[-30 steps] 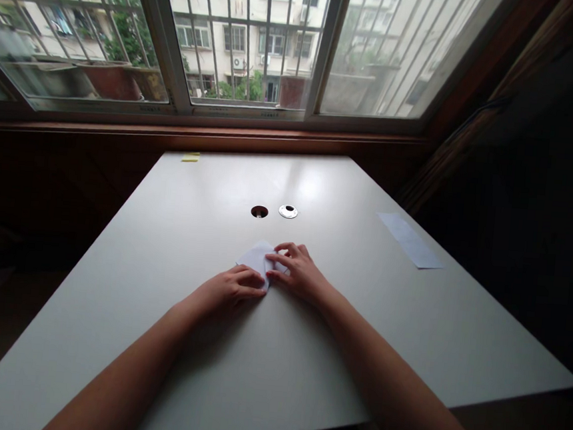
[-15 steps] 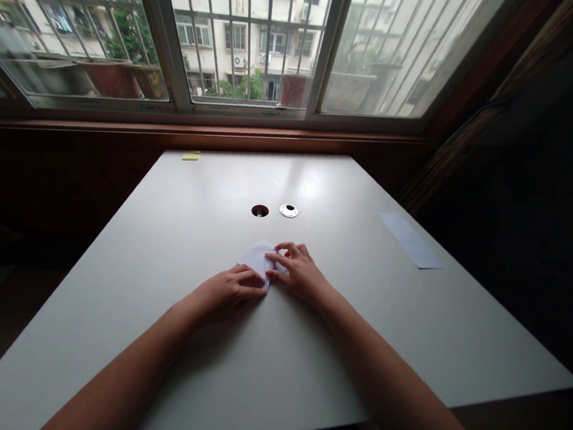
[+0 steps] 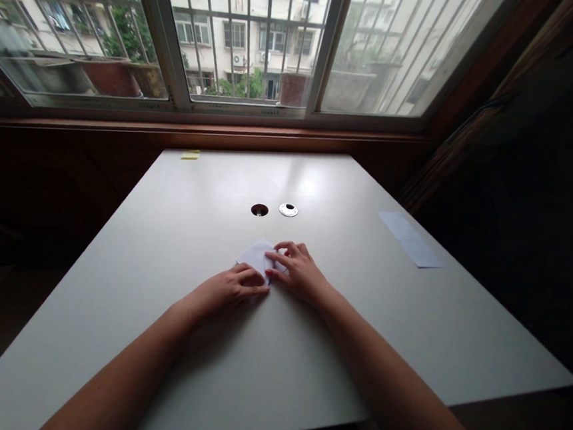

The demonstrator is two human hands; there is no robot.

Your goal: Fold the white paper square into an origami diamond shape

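A folded white sheet of paper (image 3: 257, 255) lies near the middle of the white table (image 3: 205, 221). My left hand (image 3: 240, 284) is closed on its lower edge, thumb and fingers meeting at the near corner. From the right, my right hand (image 3: 296, 269) presses its curled fingers on the paper's right side, covering part of it. The fingertips of both hands are close together, almost touching. How the paper is folded under the fingers is partly hidden.
Beyond the paper are a round cable hole (image 3: 259, 210) and a silver ring cover (image 3: 288, 210). A paper strip (image 3: 411, 241) lies by the right edge, yellow sticky notes (image 3: 190, 155) at the far left corner. A barred window (image 3: 252, 38) stands behind.
Almost nothing differs. My left thumb has shifted slightly to the right along the paper's near corner; the right hand stays in place.
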